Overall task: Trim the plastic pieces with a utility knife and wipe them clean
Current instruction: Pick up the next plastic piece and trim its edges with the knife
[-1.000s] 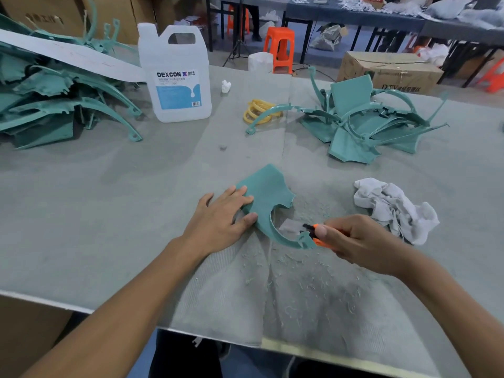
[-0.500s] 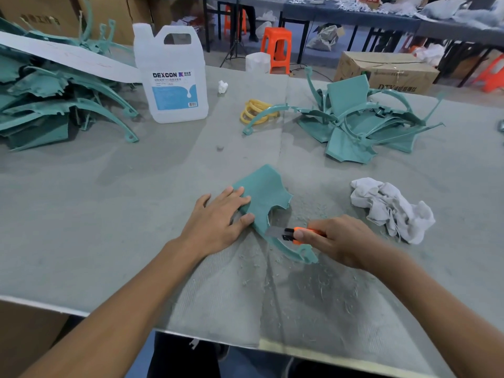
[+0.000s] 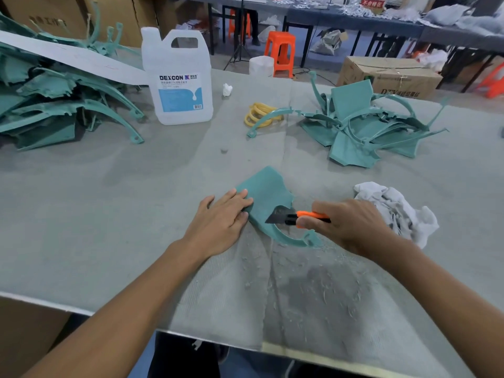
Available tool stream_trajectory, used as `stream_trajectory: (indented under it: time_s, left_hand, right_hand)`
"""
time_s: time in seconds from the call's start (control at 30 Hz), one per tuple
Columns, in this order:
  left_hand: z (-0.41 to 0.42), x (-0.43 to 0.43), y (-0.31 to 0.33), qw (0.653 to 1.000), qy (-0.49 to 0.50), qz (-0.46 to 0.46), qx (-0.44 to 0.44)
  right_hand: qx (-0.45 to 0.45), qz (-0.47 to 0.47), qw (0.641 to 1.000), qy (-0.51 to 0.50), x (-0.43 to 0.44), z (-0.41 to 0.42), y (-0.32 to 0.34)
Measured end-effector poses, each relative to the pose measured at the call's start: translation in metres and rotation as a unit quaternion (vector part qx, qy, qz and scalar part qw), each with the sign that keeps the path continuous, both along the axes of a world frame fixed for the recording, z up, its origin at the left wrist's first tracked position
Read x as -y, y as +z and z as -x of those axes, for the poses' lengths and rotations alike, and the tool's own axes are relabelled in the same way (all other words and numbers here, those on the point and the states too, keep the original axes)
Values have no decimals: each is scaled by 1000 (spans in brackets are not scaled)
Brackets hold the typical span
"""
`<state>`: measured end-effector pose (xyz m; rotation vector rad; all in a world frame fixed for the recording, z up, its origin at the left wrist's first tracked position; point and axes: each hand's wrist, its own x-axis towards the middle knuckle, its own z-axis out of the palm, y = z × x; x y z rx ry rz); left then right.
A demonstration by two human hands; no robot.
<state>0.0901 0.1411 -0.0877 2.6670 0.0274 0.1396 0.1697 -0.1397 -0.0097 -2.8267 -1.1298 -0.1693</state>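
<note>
Hands, two of them and both bare, work on one teal plastic piece (image 3: 268,192) that lies at the middle of the grey, felt-like table (image 3: 109,214). The left hand (image 3: 221,222) lies flat with straight fingers pressing the piece's broad, matte panel. The right hand (image 3: 351,225) has its fingers curled tight round the orange handle of one utility knife (image 3: 294,217), whose dark angled blade meets the piece where the panel narrows into a thin curved arm. Fine pale shavings (image 3: 313,290) speckle the cloth nearer the person. One crumpled white rag (image 3: 401,211) sits just beside the right hand. Two heaps of similar teal pieces lie farther back, a left pile (image 3: 54,105) and a right pile (image 3: 362,124). Between them stand one translucent handled jug (image 3: 178,77) and a small bundle of yellow bands (image 3: 259,115).
</note>
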Motion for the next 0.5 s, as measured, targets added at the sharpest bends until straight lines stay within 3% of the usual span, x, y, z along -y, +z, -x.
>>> stream_trajectory:
  time_s: [0.13, 0.3, 0.5]
  left_hand:
    - [0, 1, 0, 1000, 3, -6, 6]
    - [0, 1, -1, 1000, 3, -7, 13]
    - [0, 1, -1, 1000, 3, -15, 17]
  right_hand:
    - [9, 6, 998, 62, 15, 4, 26]
    - [-42, 52, 993, 98, 24, 3, 42]
    - [51, 130, 978, 156, 13, -9, 46]
